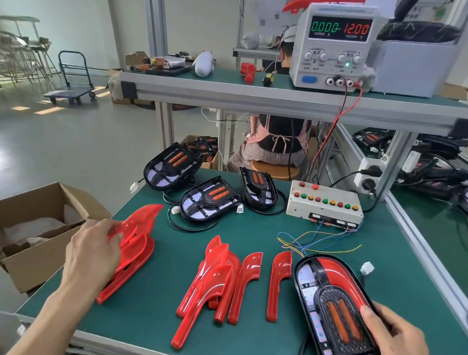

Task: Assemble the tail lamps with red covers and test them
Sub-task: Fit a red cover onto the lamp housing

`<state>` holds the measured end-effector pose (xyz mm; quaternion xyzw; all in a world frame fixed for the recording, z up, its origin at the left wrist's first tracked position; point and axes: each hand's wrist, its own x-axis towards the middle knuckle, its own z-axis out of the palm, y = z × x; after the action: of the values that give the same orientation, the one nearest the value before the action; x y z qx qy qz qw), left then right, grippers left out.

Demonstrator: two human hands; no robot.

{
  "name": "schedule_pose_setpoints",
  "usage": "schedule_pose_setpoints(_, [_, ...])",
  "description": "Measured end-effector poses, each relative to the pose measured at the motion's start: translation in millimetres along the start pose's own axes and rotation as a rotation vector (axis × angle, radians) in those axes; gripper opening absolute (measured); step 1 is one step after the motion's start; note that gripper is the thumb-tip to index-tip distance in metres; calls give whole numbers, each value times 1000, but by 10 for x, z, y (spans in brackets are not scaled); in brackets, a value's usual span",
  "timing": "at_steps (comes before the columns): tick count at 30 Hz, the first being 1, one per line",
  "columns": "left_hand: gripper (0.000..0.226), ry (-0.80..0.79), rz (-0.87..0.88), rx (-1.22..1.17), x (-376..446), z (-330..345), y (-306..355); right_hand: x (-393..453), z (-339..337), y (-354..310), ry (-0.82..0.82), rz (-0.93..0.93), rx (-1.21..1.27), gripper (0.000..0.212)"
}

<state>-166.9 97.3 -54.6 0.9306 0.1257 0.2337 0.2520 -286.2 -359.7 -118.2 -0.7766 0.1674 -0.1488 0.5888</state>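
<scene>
Surface: green bench mat [264, 345], factory floor behind.
Left hand [92, 251]: grip curled round stacked red covers [133, 256].
Right hand [393, 338]: grip holds tail lamp [329, 306] at near right.
Risk: lifting one cover may drag stack-mates off the edge.

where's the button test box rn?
Head view: the test box sits at the back right of the green mat, right of the three uncovered lamps, below the power supply.
</scene>
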Motion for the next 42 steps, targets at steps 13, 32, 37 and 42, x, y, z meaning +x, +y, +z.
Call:
schedule_pose_setpoints(13, [8, -539, -101, -691, -1581, 900, 1742, 29, 41, 35, 1, -80, -8, 17])
schedule_pose_setpoints(32, [18, -497, 28, -447, -1888, 1016, 2182, 13, 53, 100, 12, -82, -48, 15])
schedule_pose_setpoints(37, [23, -472, 75, -336, -1802, 1036, 2236, 20, 43, 98, 6, -79, -51, 14])
schedule_pose_setpoints(42, [43, -423, 242, -241, -1847, 1096, 2282, 29, 43, 105, 12, -86, -68, 13])
